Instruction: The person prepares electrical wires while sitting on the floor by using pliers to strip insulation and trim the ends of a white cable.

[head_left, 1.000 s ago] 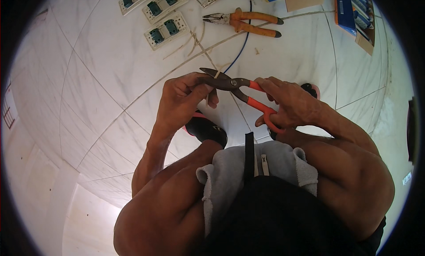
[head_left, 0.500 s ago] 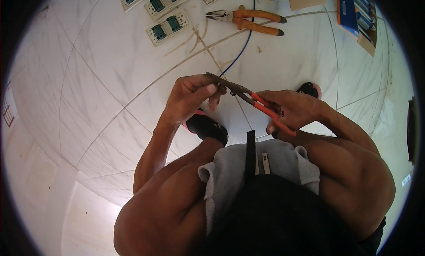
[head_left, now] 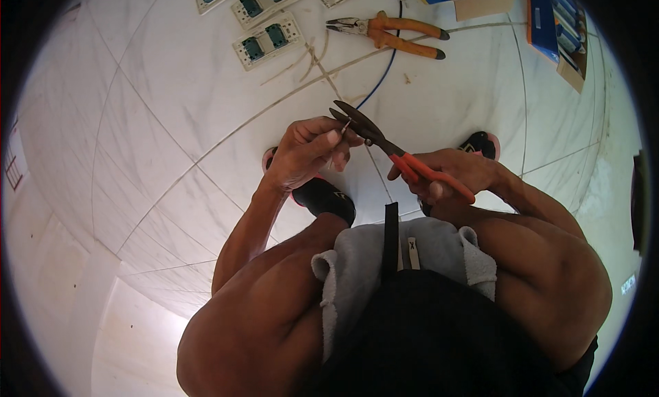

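My left hand (head_left: pixel 309 146) is closed in a pinch on a blue wire (head_left: pixel 386 74), whose thin, pale tip pokes up past the thumb. My right hand (head_left: pixel 456 170) grips a pair of snips (head_left: pixel 420 169) by red handles. Their dark blades are spread apart, pointing up and left, right beside the wire tip and the left fingertips. Whether a blade touches the wire, I cannot tell. From the left hand the wire runs up the floor and passes under orange-handled pliers (head_left: pixel 408 47), which lie with their jaws to the left.
Several cream socket plates (head_left: pixel 294 28) with dark green modules lie on the tiled floor (head_left: pixel 206 88) at the far left. An open blue box (head_left: pixel 542 26) of small packets is at the far right, another box (head_left: pixel 480 6) beside it. My dark shoes (head_left: pixel 326 198) flank the work.
The snips' blades have parted and now point a little higher, and the wire's pale tip has come into sight. Both hands have shifted slightly; the left keeps its pinch.
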The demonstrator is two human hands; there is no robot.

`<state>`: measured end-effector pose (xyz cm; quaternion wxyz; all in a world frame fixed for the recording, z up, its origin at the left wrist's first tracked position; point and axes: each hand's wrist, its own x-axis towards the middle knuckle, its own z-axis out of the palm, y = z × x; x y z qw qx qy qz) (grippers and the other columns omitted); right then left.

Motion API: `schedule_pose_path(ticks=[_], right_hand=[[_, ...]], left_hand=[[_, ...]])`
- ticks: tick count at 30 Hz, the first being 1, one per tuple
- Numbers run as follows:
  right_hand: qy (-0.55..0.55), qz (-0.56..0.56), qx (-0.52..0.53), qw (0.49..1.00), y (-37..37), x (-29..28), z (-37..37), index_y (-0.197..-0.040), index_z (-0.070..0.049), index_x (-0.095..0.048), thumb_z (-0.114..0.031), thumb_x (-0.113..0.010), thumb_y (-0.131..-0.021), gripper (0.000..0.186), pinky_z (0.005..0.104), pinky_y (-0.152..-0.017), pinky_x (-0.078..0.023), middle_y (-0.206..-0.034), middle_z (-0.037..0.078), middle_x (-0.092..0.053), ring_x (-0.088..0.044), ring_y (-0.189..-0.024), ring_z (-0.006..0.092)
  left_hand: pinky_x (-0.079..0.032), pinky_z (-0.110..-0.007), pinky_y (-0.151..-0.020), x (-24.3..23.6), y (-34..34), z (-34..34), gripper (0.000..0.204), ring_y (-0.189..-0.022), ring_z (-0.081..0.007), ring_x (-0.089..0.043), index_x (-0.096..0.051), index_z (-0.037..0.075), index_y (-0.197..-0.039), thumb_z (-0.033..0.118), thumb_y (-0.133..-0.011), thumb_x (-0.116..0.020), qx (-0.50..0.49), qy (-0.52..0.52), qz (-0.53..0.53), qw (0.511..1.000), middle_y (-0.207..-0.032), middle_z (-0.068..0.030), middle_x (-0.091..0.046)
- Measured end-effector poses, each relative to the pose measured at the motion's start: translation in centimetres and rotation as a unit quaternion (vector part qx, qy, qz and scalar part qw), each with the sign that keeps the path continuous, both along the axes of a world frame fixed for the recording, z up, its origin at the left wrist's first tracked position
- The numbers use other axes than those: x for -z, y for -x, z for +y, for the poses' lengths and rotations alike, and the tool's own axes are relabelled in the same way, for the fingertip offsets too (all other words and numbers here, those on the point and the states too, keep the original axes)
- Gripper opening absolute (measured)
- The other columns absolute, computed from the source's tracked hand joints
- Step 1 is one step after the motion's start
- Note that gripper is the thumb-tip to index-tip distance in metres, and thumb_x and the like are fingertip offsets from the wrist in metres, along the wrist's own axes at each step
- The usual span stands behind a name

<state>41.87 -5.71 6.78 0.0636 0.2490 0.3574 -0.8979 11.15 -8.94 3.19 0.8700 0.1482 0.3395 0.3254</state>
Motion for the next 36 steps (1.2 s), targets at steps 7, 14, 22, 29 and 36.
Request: schedule_pose_path(ticks=[7, 14, 22, 29, 36], right_hand=[[0.114, 0.027, 0.076, 0.99, -0.1, 0.1, -0.4, -0.136, 0.01, -0.047, -0.072, -0.067, -0.084, 0.099, 0.0305, -0.072, -0.05, -0.083, 0.003, -0.055, -0.057, -0.077, 0.0126], [-0.052, -0.108, 0.062, 0.991, 0.8, -0.6, 1.1, -0.134, 0.004, -0.05, -0.053, -0.071, -0.091, 0.074, 0.031, -0.08, -0.052, -0.09, 0.007, -0.062, -0.063, -0.085, 0.0148], [-0.187, -0.221, 0.281, 0.915, 4.4, -1.2, 3.0, -0.137, 0.002, -0.05, -0.022, -0.079, -0.087, 0.062, 0.0304, -0.089, -0.053, -0.115, 0.016, -0.07, -0.066, -0.106, 0.0183], [-0.158, -0.235, 0.284, 0.916, 5.3, -1.8, 3.9, -0.131, -0.001, -0.053, -0.013, -0.076, -0.089, 0.049, 0.029, -0.083, -0.054, -0.096, 0.01, -0.07, -0.069, -0.091, 0.0153], [-0.121, -0.226, 0.309, 0.916, 5.1, -1.5, 3.9, -0.132, 0.003, -0.052, -0.018, -0.076, -0.089, 0.053, 0.0274, -0.08, -0.055, -0.097, 0.01, -0.07, -0.069, -0.086, 0.0135]], left_hand=[[-0.045, -0.042, -0.109, 0.4, -0.2, -0.2, 0.026, -0.08, -0.0189, -0.068, -0.065, -0.008, -0.117, 0.012, -0.103, -0.056, -0.04, 0.0, -0.024, 0.999, -0.09, -0.0132, -0.071], [-0.048, -0.04, -0.104, -0.9, -1.7, 1.3, 0.013, -0.1, -0.0221, -0.068, -0.066, 0.0, -0.107, 0.009, -0.102, -0.059, -0.106, 0.015, 0.144, 0.984, -0.105, -0.0117, -0.071], [-0.055, -0.033, -0.089, -1.7, -3.3, 2.1, 0.01, -0.097, -0.0174, -0.068, -0.066, 0.0, -0.105, 0.003, -0.095, -0.067, -0.179, 0.05, 0.155, 0.97, -0.103, -0.0093, -0.071], [-0.056, -0.033, -0.089, -2.7, -4.9, 2.7, 0.013, -0.093, -0.0197, -0.07, -0.066, -0.002, -0.105, 0.002, -0.094, -0.068, -0.183, 0.016, 0.212, 0.96, -0.1, -0.0126, -0.072], [-0.057, -0.033, -0.09, -2.5, -4.7, 2.6, 0.017, -0.093, -0.0217, -0.072, -0.064, -0.003, -0.105, 0.001, -0.09, -0.071, -0.171, -0.004, 0.243, 0.955, -0.099, -0.014, -0.073]])
